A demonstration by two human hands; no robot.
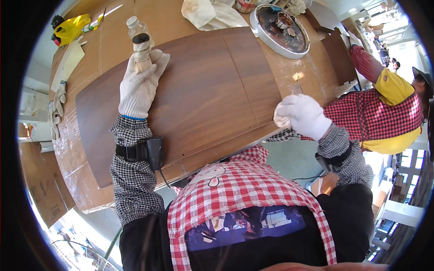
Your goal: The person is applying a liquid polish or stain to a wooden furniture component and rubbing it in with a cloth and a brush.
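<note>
A brown wood-grain panel (pixel 194 97) with a gently curved far edge lies in front of me; a thin seam crosses its right part. My left hand (pixel 139 92), in a white knit glove, is closed around a stubby tape-wrapped handle (pixel 143 53) with a dark top, over the panel's far left. Just beyond it is a clear plastic bottle (pixel 134 28) with a white cap. My right hand (pixel 304 115), gloved too, grips a wadded pale cloth (pixel 281 119) beside the panel's right near corner.
A round white-rimmed tray (pixel 296 55) with dark stains holds a small tub (pixel 285 20) at the back right. White cloth (pixel 212 14) lies at the back. Spare gloves (pixel 58 106) and a yellow bag (pixel 74 28) are left. At right, a co-worker (pixel 384 108) reaches toward another brown panel (pixel 339 56).
</note>
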